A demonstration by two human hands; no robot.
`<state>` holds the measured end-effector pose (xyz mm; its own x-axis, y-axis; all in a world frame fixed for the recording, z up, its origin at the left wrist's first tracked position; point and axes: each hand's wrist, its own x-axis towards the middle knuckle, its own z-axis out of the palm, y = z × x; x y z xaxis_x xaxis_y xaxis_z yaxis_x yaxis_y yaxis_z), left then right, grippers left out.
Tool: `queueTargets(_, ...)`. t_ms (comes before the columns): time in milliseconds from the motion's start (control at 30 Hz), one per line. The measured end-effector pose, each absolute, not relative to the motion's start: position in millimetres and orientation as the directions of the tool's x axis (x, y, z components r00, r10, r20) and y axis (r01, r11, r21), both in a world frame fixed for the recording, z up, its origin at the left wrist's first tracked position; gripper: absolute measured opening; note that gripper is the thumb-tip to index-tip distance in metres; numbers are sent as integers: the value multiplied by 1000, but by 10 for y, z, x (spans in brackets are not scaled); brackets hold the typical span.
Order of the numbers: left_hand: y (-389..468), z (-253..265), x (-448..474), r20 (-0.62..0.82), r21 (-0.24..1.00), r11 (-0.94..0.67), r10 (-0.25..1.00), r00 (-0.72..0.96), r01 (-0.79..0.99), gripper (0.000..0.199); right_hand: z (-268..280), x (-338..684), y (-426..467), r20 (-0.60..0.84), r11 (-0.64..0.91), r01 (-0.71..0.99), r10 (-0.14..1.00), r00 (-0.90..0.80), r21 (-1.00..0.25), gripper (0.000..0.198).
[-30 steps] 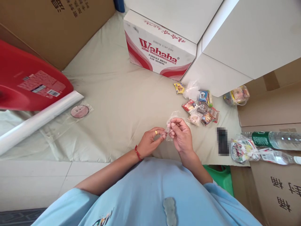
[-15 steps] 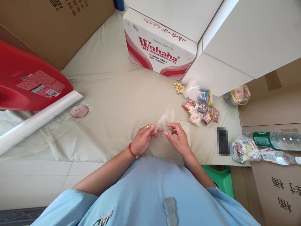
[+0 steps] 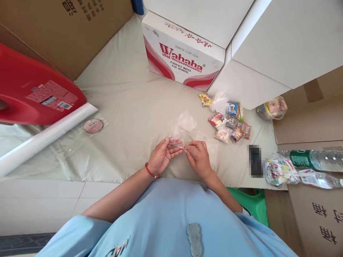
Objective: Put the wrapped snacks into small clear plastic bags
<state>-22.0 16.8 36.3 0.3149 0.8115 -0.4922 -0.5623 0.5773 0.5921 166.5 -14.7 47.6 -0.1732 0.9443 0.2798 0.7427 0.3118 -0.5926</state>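
Observation:
A clear, thin plastic bag (image 3: 184, 122) spreads out from my hands over the cloth-covered surface. My left hand (image 3: 161, 156) is palm up with its fingers stretched out, and part of the bag lies across them. With thumb and fingers pressed together, my right hand (image 3: 198, 157) pinches the bag's near edge beside the left fingertips. Another clear plastic sheet or bag (image 3: 211, 142) lies flat just beyond my right hand. Farther right is a loose group of small snack packets, among them a red packet (image 3: 217, 120), a yellow packet (image 3: 205, 100) and a blue packet (image 3: 233, 107).
A white Wahaha carton (image 3: 182, 57) stands at the back. On the left are a red jug (image 3: 40, 89), a plastic film roll (image 3: 48, 139) and a round pink item (image 3: 93, 125) in clear wrap. Bottles (image 3: 325, 160) and a pixelated dark object (image 3: 255, 160) lie at right.
My left hand has turned palm up and its fingers have spread. My right fingers have closed on the bag's edge. The bag now spreads wider and flatter ahead of my hands.

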Motion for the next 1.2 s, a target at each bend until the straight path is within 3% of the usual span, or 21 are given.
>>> queueTargets(200, 172, 396, -232, -480, 478, 619, 778, 405, -623, 38, 571, 1641, -173, 194, 227, 552, 974, -119, -802, 20)
queueTargets(333, 130, 421, -181, -437, 585, 602, 799, 413, -544, 31, 601, 1618, -199, 46, 65, 427, 997, -54, -902, 21)
queueTargets(533, 117, 382, -50, -460, 752, 569, 815, 353, -334, 40, 601, 1575, -203, -84, -77, 241, 996, -20, -967, 23)
queueTargets(800, 396, 374, -388, -531, 696, 502, 841, 102, -514, 44, 560, 1876, -1, -311, -248, -223, 896, 318, -943, 42)
queueTargets(900, 512, 392, -509, -532, 751, 460, 846, -21, -473, 40, 463, 1998, 49, -339, -276, -211, 861, 379, -938, 45)
queueTargets(1033, 645, 384, -643, -491, 847, 420, 853, -176, -326, 32, 366, 2047, 62, -266, -243, -109, 867, 421, -964, 41)
queueTargets(1200, 790, 393, -879, -399, 916, 394, 914, -77, -79, 23, 282, 2093, 114, -235, -247, -27, 878, 418, -969, 35)
